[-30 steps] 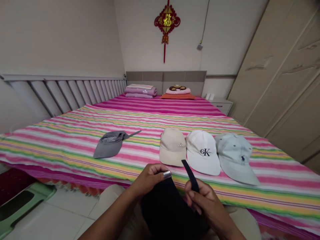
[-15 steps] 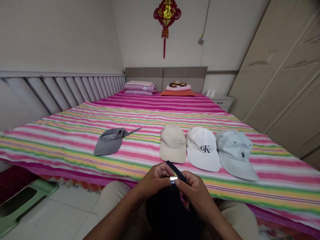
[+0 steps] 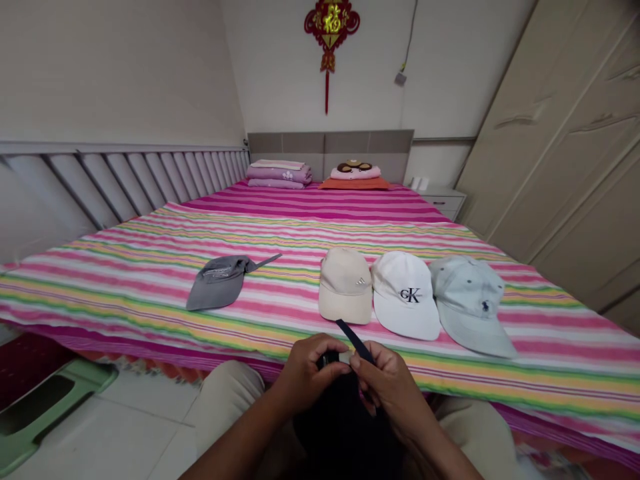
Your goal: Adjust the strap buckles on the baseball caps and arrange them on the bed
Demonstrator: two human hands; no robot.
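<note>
1. Black, soft-looking cloth forms the black cap (image 3: 345,427), held low between the knees at the near edge of the bed (image 3: 280,317); its shape is partly lost in shadow.
2. The left hand (image 3: 307,373) has its fingers closed on the cap's edge, beside a small, smooth metal clasp (image 3: 345,358).
3. The right hand (image 3: 393,387) has its fingers pinched round a flat, narrow dark strap (image 3: 354,339), its free end pointing up and away; the thumb tip meets the clasp.
4. Beyond, three rounded caps lie side by side, brims toward the person: a beige cap (image 3: 345,287) with a small slanted-bar logo, a white cap (image 3: 404,287) lettered "CK", and a pale blue cap (image 3: 470,300) with a dark horse-and-rider emblem.
5. Well apart to the left, a grey cap (image 3: 217,283) trails a thin strap; its pale lettering is too small to read.
6. A red knotted wall hanging (image 3: 332,27) bears a gold "福".
</note>
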